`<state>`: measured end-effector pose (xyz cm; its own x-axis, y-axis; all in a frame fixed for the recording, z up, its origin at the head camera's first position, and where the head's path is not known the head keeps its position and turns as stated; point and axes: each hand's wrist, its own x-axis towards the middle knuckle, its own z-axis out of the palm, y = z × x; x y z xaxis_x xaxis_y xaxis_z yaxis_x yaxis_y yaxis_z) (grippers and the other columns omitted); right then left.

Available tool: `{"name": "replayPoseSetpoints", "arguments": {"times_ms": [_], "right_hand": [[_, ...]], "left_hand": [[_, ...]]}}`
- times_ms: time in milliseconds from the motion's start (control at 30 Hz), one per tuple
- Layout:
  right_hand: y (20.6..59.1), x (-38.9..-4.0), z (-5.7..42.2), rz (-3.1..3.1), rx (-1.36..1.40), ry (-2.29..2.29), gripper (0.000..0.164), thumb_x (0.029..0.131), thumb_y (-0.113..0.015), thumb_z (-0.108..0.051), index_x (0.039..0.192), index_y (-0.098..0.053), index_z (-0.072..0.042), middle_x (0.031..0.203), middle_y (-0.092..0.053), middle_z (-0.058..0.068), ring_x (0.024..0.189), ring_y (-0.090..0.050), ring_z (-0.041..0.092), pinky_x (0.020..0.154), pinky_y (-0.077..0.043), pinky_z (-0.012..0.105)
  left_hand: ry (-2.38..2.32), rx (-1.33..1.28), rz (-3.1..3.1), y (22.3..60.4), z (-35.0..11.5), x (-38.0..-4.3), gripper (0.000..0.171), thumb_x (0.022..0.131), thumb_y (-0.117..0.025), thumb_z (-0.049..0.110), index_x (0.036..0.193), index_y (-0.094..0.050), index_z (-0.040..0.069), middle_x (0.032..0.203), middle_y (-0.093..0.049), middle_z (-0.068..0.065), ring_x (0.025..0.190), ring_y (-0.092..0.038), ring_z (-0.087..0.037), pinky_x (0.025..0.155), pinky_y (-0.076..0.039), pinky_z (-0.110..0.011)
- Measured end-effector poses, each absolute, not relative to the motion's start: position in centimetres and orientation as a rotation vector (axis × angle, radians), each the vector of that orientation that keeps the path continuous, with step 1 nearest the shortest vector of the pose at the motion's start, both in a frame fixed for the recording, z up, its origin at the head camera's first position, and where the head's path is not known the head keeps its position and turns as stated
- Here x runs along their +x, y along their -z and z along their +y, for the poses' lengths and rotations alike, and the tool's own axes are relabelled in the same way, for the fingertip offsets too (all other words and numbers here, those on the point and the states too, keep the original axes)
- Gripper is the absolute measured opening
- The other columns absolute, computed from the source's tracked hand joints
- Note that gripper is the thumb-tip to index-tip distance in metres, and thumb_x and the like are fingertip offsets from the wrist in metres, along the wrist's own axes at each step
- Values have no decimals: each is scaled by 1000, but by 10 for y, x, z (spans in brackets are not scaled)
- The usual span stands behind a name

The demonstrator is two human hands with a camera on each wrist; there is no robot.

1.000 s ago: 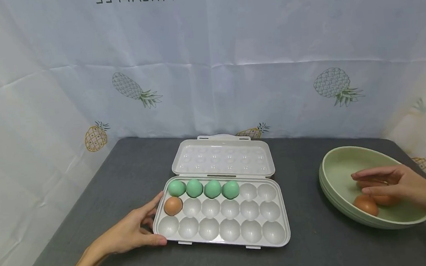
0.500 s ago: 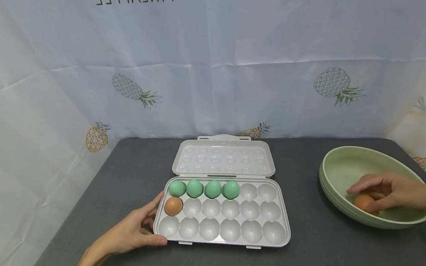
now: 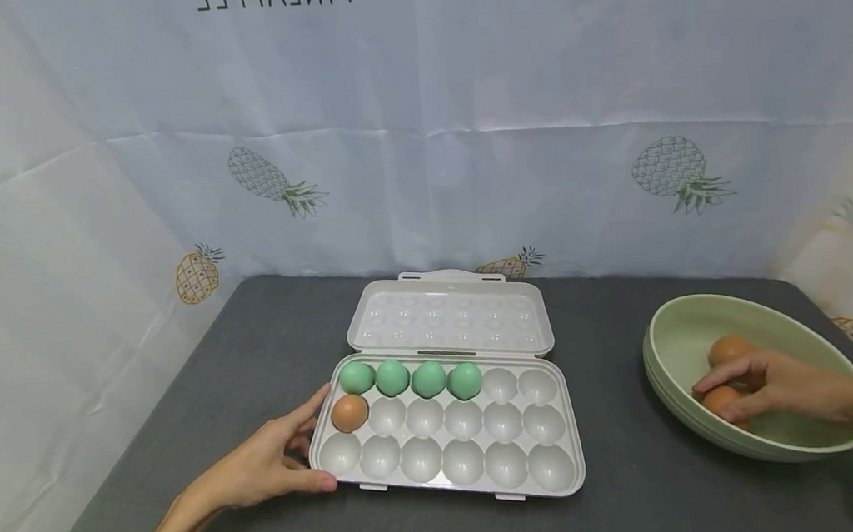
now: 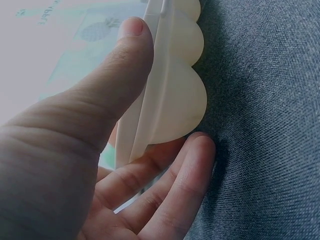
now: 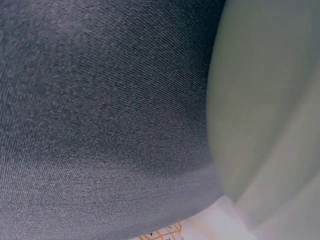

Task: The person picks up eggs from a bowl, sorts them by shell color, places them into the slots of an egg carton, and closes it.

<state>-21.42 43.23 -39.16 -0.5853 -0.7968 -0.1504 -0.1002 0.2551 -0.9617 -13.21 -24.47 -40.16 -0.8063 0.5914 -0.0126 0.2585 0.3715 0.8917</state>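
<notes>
My left hand (image 3: 269,464) holds the left end of a white plastic egg box (image 3: 462,464). In the left wrist view, the thumb (image 4: 136,55) lies along the rim and the fingers curl beneath the rounded cups (image 4: 177,107). Several green eggs (image 3: 429,379) fill the back row from the left. One brown egg (image 3: 349,412) sits in the middle row's leftmost cup. Inside a pale green bowl (image 3: 693,312), my right hand (image 3: 797,387) pinches a brown egg (image 3: 719,402) between thumb and fingers. Behind it lies another brown egg (image 3: 730,348). The right wrist view shows only the bowl's outside (image 5: 260,100), not the hand.
The egg box's lid (image 3: 449,318) lies folded back behind it. A second bowl (image 3: 666,402) is nested under the green one. A dark cloth (image 3: 604,519) covers the table, and a pineapple-print curtain (image 3: 464,171) hangs behind and at the sides.
My right hand has lowered into the bowl, and its fingers have closed on a brown egg at the left. The left hand keeps its hold on the egg box.
</notes>
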Motion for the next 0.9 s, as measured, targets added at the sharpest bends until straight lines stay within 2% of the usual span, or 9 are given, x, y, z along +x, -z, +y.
{"name": "replayPoseSetpoints", "arguments": {"times_ms": [167,333,500,600,767,900], "right_hand": [[391,-211,427,2086,-744,1316,38,101,-54,7,130,-70,-11,123,-73,-18,108,-67,-3,82,-59,22],[394,-208,417,2240,-595,1333,30,103,-55,0,127,-71,-10,113,-76,-16,99,-73,4,80,-62,26],[397,-208,415,2235,-648,1370,45,98,-60,5,138,-65,-16,123,-68,-25,107,-67,-4,80,-61,25],[398,-208,415,2147,-702,1414,54,97,-58,9,145,-58,-16,132,-63,-28,115,-63,-7,83,-62,27],[399,-209,412,2184,-760,1380,56,98,-58,9,149,-54,-16,136,-61,-30,118,-60,-11,82,-61,26],[401,-209,409,2349,-781,1296,51,96,-63,7,143,-61,-13,127,-64,-31,109,-63,-10,77,-61,24]], "left_hand": [[-1400,742,2312,401,-245,-132,114,86,-83,18,158,-1,-13,130,-59,-38,89,-69,-2,72,-61,-27],[-1403,745,2308,401,-245,-132,114,86,-83,18,158,0,-13,131,-58,-39,89,-69,-2,72,-61,-27],[-1395,746,2305,401,-244,-133,115,87,-83,19,158,1,-13,131,-59,-38,89,-69,-2,73,-61,-27],[-1396,746,2307,400,-244,-133,114,86,-83,19,158,0,-13,131,-59,-38,88,-69,-2,73,-61,-27],[-1396,751,2306,400,-244,-133,114,87,-83,18,158,0,-13,131,-58,-39,88,-69,-2,73,-61,-27],[-1390,754,2313,400,-244,-133,115,86,-83,19,158,0,-14,130,-59,-38,88,-69,-2,72,-61,-27]]}}
